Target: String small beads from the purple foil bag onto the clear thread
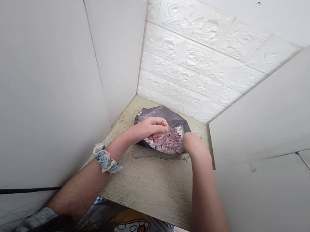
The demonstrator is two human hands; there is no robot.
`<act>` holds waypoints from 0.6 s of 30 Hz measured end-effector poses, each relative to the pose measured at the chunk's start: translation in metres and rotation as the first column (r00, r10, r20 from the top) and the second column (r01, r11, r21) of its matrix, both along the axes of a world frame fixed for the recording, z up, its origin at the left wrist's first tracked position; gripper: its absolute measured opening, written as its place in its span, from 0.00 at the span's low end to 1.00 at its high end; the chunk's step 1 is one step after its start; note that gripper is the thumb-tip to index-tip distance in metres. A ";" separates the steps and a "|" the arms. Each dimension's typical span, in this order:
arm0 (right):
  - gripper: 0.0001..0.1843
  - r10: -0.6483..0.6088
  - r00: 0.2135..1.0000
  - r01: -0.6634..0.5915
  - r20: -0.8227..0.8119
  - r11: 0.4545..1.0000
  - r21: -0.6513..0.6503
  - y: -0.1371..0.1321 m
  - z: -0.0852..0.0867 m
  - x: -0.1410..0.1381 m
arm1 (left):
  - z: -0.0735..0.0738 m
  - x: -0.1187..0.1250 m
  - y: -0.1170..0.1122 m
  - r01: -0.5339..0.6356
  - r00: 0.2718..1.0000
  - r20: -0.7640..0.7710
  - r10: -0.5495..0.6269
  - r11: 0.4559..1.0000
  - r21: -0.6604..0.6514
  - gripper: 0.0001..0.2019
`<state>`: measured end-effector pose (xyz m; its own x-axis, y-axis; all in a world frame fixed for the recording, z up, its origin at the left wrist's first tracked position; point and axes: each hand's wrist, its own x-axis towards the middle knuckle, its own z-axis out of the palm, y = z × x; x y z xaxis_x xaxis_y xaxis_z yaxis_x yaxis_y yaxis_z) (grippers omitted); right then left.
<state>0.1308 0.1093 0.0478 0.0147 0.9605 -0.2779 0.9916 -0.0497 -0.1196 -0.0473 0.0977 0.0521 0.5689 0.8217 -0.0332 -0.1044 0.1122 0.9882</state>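
A dark purple tray (161, 114) full of small pink, white and coloured beads (170, 143) sits at the back of a pale wooden table (149, 186). My left hand (150, 128) hovers over the beads with its fingers curled into a pinch; what it holds is too small to name. My right hand (194, 143) rests at the tray's right edge, fingers bent down and hidden. A thin beaded string (160, 157) lies on the table just in front of the tray. A blue scrunchie (106, 160) circles my left wrist.
White panels (44, 85) wall the table in on the left and right (277, 112). A white brick-pattern wall (194, 59) closes the back. A black cable (5, 191) runs along the lower left.
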 end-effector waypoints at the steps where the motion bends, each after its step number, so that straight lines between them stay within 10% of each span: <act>1: 0.13 -0.023 0.999 0.024 0.030 0.999 -0.031 0.002 -0.001 -0.001 | 0.000 0.000 0.000 0.003 1.000 -0.013 -0.003 1.000 0.009 0.05; 18: 0.17 -0.176 0.974 0.198 0.141 0.968 -0.157 0.001 -0.003 -0.009 | 0.004 -0.001 -0.002 0.052 0.982 -0.186 -0.031 0.993 0.108 0.09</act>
<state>0.1218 0.1102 0.0444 0.2345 0.8765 -0.4205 0.9691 -0.2447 0.0304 -0.0485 0.0959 0.0561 0.5956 0.8017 -0.0494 0.0825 0.0001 0.9966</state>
